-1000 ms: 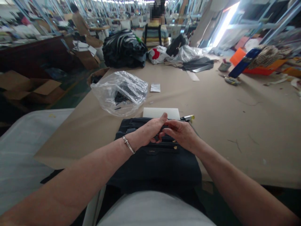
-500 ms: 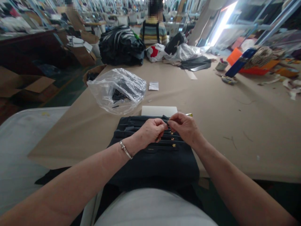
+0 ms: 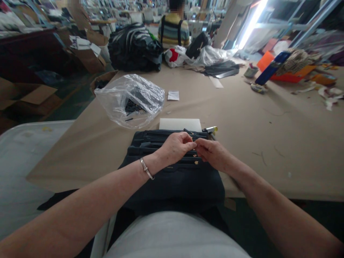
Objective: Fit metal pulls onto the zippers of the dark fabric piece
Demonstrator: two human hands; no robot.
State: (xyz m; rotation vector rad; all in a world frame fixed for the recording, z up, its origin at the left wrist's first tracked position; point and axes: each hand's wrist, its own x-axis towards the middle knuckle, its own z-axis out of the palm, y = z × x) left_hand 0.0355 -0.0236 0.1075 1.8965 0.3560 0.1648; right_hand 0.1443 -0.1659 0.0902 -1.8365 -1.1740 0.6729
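A stack of dark navy bag panels (image 3: 172, 179) with zips and small gold pulls lies at the near edge of the brown table (image 3: 268, 136). My left hand (image 3: 176, 147), a metal bangle on its wrist, is closed in a pinch above the zips. My right hand (image 3: 212, 153) meets it fingertip to fingertip, also pinched. Between them is something small and dark that I cannot make out. A white card (image 3: 180, 124) lies just beyond the stack, and a small yellow-tipped tool (image 3: 210, 129) sits at its right.
A clear plastic bag (image 3: 131, 100) with dark small parts lies beyond to the left. A white slip (image 3: 173, 95) is behind it. A person in a striped top (image 3: 173, 32) sits at the far end among bags. Orange trays (image 3: 290, 71) stand far right. Cardboard boxes (image 3: 34, 96) sit on the floor left.
My left hand went from flat fingers on the stack to a pinch. Both hands rose together, then came back down a little onto the zips, fingertips still joined.
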